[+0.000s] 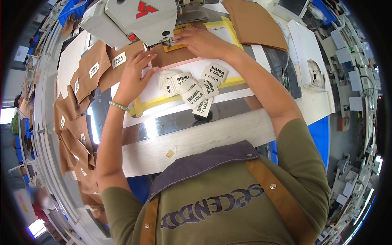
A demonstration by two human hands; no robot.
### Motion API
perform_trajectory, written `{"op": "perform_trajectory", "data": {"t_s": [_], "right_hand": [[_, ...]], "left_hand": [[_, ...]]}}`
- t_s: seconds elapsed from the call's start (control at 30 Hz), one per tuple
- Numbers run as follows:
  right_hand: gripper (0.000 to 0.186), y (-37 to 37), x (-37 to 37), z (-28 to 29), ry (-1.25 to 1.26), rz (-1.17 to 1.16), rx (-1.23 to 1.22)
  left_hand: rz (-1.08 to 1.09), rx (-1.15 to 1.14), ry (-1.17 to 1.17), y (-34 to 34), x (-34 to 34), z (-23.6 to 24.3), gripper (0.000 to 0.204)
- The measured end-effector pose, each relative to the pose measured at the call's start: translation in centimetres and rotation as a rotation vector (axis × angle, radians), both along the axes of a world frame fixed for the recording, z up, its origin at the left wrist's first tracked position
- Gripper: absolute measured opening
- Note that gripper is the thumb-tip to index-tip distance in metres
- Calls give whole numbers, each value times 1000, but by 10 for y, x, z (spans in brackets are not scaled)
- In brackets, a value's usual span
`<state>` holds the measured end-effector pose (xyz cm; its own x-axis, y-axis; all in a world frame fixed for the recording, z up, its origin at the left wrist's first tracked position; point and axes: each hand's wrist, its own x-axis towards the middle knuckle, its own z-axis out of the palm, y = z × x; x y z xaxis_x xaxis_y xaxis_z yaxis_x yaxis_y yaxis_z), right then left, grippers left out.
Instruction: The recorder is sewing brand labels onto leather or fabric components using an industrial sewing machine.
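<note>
Brown fabric panels, one of them (pixel 163 57), lie under the head of a white sewing machine (pixel 134 20). My left hand (pixel 135 73) rests beside the needle area with its fingers spread, the fingertips on the brown material. On the other side of the needle, my right hand (pixel 201 42) lies with fingers stretched out, touching a yellow template piece (pixel 177 45) on the panel. Its fingertips are close to the presser foot, and nothing shows gripped in either hand. In front of both hands, a loose pile of white printed labels (pixel 192 87) sits on a white sheet (pixel 157 96) edged with yellow tape.
Brown panels with white labels (pixel 94 67) trail over the table's left side and hang down. A stack of plain brown panels (pixel 255 24) lies at the far right. Beyond it stands a white box (pixel 306 57). A small beige scrap (pixel 170 154) lies near the front edge.
</note>
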<state>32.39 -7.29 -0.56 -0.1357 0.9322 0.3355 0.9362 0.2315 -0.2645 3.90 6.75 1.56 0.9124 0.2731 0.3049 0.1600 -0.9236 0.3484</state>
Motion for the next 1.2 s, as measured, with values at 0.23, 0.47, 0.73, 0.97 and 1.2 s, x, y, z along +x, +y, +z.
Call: {"op": "perform_trajectory", "data": {"t_s": [0.23, 0.47, 0.73, 0.97, 1.2], "right_hand": [[36, -17, -2, 9, 211, 14, -97], [29, -61, 57, 13, 310, -250, 322], [25, -61, 71, -1, 512, -457, 272], [24, -62, 70, 2, 487, -384, 263], [23, -61, 68, 2, 462, -374, 269]], "left_hand": [[-50, -5, 24, -4, 17, -3, 49], [-67, 1, 26, -5, 27, -5, 51], [-102, 62, 6, -1, 34, -9, 51], [-132, 43, 12, -1, 33, -8, 47], [-121, 49, 10, 3, 29, -11, 41]]}}
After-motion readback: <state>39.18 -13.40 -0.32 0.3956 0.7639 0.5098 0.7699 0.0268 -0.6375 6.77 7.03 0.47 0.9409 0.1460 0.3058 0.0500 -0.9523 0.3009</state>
